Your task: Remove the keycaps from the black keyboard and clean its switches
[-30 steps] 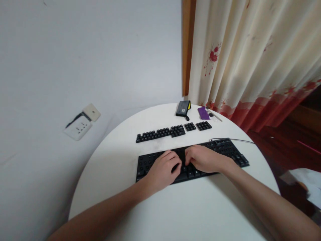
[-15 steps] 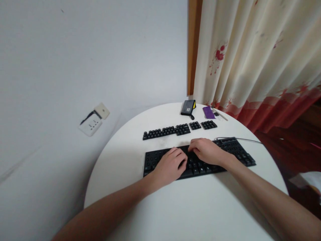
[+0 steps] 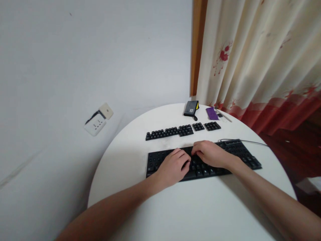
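A black keyboard [image 3: 227, 171] lies on the white round table [image 3: 200, 204]. Bare key posts show in its left part, while keycaps sit on the middle and right parts. Over the middle rests my left hand [image 3: 175, 165], its fingers curled and its thumb drawn toward the index finger. Close to its right, my right hand [image 3: 209, 153] bends over the keys with fingers closed and pointing down. Whatever is between the fingertips of either hand is hidden. Behind the keyboard, loose black keycaps stand in grouped rows [image 3: 163, 133], with smaller blocks [image 3: 212, 126] to the right.
At the table's back are a dark zip case [image 3: 191, 108] with a yellow edge, a purple packet [image 3: 212, 113] and a thin pale stick [image 3: 224, 115]. The keyboard's cable [image 3: 250, 142] runs off right. A wall with a socket [image 3: 95, 124] borders the left, a curtain [image 3: 250, 67] the right.
The whole view has shifted slightly, so everything appears a little further right. Both hands stay over the middle of the keyboard with almost the same finger pose.
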`<state>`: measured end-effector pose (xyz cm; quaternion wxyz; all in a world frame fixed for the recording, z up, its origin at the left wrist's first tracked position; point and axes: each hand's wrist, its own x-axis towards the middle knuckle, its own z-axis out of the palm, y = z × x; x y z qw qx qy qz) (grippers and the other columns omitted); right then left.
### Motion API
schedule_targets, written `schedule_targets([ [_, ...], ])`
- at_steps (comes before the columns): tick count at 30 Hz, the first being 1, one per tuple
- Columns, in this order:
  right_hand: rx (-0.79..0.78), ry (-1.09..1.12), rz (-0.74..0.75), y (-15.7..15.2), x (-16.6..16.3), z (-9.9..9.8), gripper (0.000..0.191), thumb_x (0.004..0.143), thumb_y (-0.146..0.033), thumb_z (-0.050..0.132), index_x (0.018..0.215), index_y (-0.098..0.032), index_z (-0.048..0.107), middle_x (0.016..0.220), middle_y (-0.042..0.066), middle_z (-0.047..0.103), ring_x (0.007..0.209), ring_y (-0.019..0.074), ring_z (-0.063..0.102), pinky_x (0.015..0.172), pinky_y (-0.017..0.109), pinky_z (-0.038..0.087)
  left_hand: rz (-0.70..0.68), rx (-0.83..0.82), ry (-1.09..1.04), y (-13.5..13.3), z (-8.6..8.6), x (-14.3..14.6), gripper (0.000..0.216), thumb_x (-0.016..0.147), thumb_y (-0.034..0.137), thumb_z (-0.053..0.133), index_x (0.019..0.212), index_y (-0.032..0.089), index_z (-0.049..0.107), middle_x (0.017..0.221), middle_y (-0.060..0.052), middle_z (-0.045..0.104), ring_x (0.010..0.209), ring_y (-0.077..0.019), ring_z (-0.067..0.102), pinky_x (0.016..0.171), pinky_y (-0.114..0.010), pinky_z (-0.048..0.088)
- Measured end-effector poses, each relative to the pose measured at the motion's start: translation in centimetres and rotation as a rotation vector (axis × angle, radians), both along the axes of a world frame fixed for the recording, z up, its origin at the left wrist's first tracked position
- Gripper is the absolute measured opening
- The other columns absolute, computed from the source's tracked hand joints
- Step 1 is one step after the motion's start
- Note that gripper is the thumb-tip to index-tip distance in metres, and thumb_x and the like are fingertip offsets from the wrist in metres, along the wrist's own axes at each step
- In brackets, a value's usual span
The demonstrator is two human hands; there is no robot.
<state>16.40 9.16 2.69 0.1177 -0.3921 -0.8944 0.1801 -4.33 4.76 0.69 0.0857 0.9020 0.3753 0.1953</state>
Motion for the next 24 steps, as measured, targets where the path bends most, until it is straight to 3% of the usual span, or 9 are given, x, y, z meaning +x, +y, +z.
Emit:
schedule_targets([
  [4,0.044,0.002,-0.099,0.2,0.0,-0.2,0.032,0.084,-0.007,0.044,0.092,-0.019,0.072,0.098,0.005,0.071,0.092,0.018,0.064,0.085,0.026,0.043,0.006,0.007,-0.001,0.1,0.0,0.0,0.012,0.093,0.018,0.05,0.095,0.018,0.062,0.098,-0.005,0.064,0.1,-0.02,0.055,0.094,-0.035,0.047],
  [9,0.116,0.038,-0.291,0.9,-0.6,-1.4,0.034,0.094,-0.013,0.039,0.113,-0.017,0.067,0.109,0.008,0.068,0.103,0.0191,0.061,0.09,0.027,0.042,-0.031,0.03,0.046,0.2,0.5,0.0,0.016,0.095,0.018,0.048,0.097,0.018,0.063,0.098,-0.006,0.064,0.097,-0.0201,0.057,0.092,-0.036,0.047],
  [17,0.118,-0.082,-0.356,1.8,-2.1,-2.5,0.039,0.1,-0.026,0.036,0.135,-0.017,0.051,0.115,0.013,0.065,0.103,0.023,0.062,0.089,0.032,0.042,0.264,0.009,0.027,4.9,0.2,-1.3,0.028,0.094,0.022,0.047,0.118,0.017,0.062,0.109,-0.009,0.065,0.103,-0.0223,0.06,0.096,-0.037,0.046],
  [24,0.067,-0.166,-0.357,2.4,-3.7,-2.1,0.05,0.102,-0.039,0.031,0.147,-0.018,0.034,0.124,0.017,0.06,0.108,0.0269,0.063,0.085,0.034,0.045,0.354,-0.034,0.156,8.0,-0.3,-0.5,0.043,0.094,0.025,0.047,0.136,0.017,0.051,0.112,-0.01,0.064,0.098,-0.0222,0.064,0.086,-0.031,0.049],
])
